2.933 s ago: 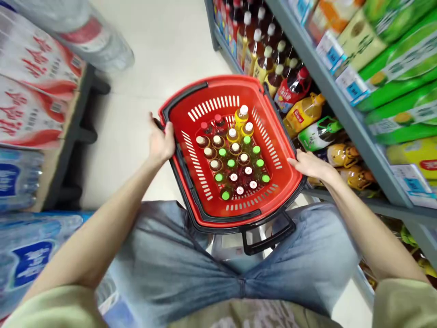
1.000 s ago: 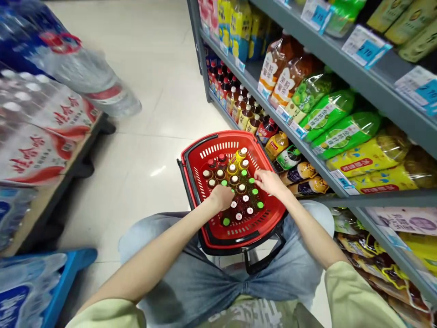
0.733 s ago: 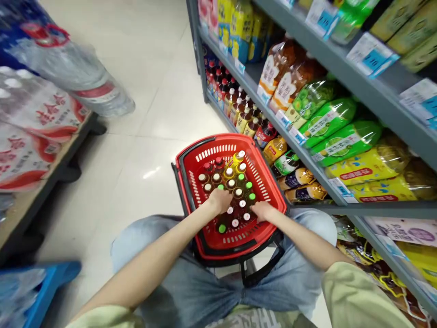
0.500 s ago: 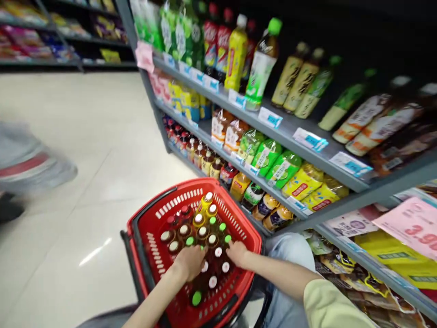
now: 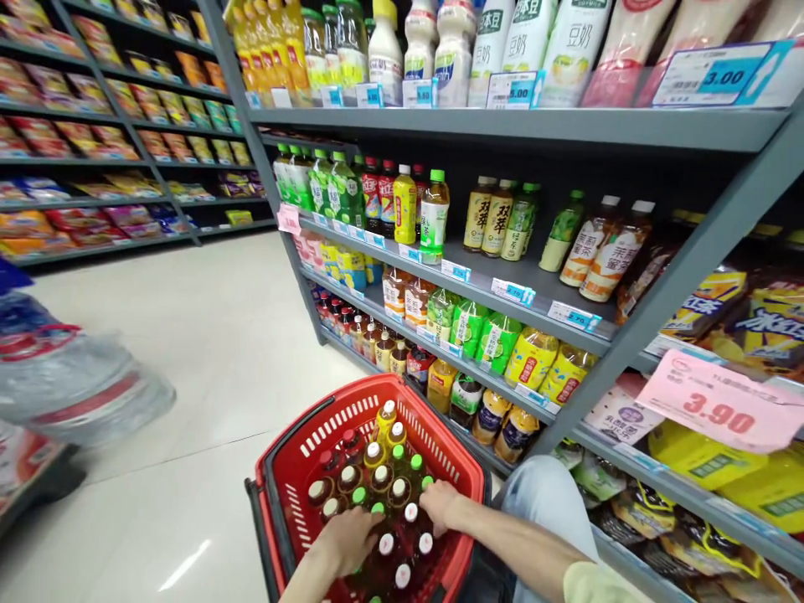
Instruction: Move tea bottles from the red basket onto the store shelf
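Note:
A red shopping basket [image 5: 453, 559] stands in front of me, packed with upright drink bottles whose caps are white, green or red. My left hand [image 5: 348, 540] reaches in over the middle of them, fingers closed at a green-capped bottle [image 5: 377, 509]. At the basket's right side, my right hand [image 5: 443, 505] has its fingers bent down around the top of another green-capped bottle [image 5: 428, 483]. The fingertips of both hands are partly hidden among the bottles. Near the far corner stands a yellow bottle [image 5: 384, 425] with a white cap.
Drink shelves [image 5: 477, 268] rise close on the right, with a pink price sign [image 5: 722, 402] sticking out. My knee [image 5: 549, 502] is beside the basket. A clear-wrapped bottle pack [image 5: 94, 394] lies on a low cart [image 5: 43, 481] at left. Snack shelves [image 5: 119, 126] stand behind.
My view has tilted up and levelled, showing more upper shelves. Both hands stay among the bottles in the basket. More of the bottle pack and cart shows at left.

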Available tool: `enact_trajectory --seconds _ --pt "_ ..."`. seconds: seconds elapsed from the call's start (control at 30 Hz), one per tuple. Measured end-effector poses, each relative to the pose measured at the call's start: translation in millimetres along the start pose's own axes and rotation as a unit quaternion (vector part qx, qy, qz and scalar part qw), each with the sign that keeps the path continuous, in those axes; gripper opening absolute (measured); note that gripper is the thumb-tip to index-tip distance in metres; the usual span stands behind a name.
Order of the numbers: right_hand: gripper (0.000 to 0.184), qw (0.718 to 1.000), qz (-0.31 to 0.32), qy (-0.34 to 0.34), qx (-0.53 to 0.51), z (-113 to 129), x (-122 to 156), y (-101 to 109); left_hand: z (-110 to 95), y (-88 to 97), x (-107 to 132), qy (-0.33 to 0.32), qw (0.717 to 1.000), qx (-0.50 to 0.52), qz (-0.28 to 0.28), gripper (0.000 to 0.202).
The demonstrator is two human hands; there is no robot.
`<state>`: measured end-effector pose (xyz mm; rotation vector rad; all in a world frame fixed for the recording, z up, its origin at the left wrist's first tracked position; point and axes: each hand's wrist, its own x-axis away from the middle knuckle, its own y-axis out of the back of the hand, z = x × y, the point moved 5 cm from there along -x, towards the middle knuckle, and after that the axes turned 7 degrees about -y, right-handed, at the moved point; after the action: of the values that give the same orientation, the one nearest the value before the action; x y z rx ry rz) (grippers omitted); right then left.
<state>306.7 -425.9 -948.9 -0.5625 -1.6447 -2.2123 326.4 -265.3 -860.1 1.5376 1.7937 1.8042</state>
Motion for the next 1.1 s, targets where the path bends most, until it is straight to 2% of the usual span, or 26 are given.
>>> enact_trajectory --seconds 0.1,0.23,0.37,0.47,0.53,0.63,0.7,0.77,0.87,0.97,1.03,1.1 --pt "0.042 1.000 -0.013 0.022 0.009 3.9 18.7 20.7 5.1 9.5 2.4 0.026 0.999 0.000 -0.037 0.064" --pt "0.028 0.990 -0.118 0.002 -0.075 -0.7 52.5 79.0 5.3 9.4 -3.0 -0.003 0.990 0.113 -0.087 0.083" --pt "0.015 0.947 -0.228 0.054 -0.219 -6.3 73.5 139.6 0.3 -3.7 -20.7 -0.037 0.956 0.252 -0.145 0.110" --pt "0.013 0.897 -0.270 0.121 -0.329 -10.2 71.6 164.9 -1.6 -7.9 -35.9 -0.052 0.932 0.287 -0.214 0.117" --pt "0.013 0.869 -0.266 0.147 -0.391 -13.5 64.1 170.2 2.5 -5.5 -42.9 -0.044 0.919 0.286 -0.269 0.111" --pt "0.014 0.833 -0.221 0.165 -0.480 -18.4 53.3 167.7 12.2 3.0 -45.4 -0.010 0.897 0.286 -0.335 0.101" --pt "0.013 0.802 -0.199 0.177 -0.534 -22.4 52.3 165.5 14.2 11.7 -40.4 0.010 0.889 0.274 -0.367 0.092" --pt "0.012 0.771 -0.209 0.188 -0.571 -28.3 56.4 166.6 9.3 21.5 -31.8 0.019 0.887 0.253 -0.385 0.075" --pt "0.016 0.728 -0.227 0.148 -0.630 -42.4 60.1 167.6 -7.1 32.2 -18.3 0.012 0.887 0.258 -0.384 0.054" --pt "0.024 0.688 -0.243 0.093 -0.678 -52.3 59.5 165.2 -26.0 30.1 -9.7 -0.015 0.877 0.331 -0.349 0.044" --pt "0.028 0.679 -0.253 0.115 -0.679 -45.9 60.6 163.8 -35.9 23.2 -6.6 -0.040 0.862 0.388 -0.322 0.039" --pt "0.034 0.678 -0.226 0.154 -0.683 -28.4 61.7 158.7 -42.2 15.6 -5.3 -0.066 0.838 0.446 -0.307 0.041"
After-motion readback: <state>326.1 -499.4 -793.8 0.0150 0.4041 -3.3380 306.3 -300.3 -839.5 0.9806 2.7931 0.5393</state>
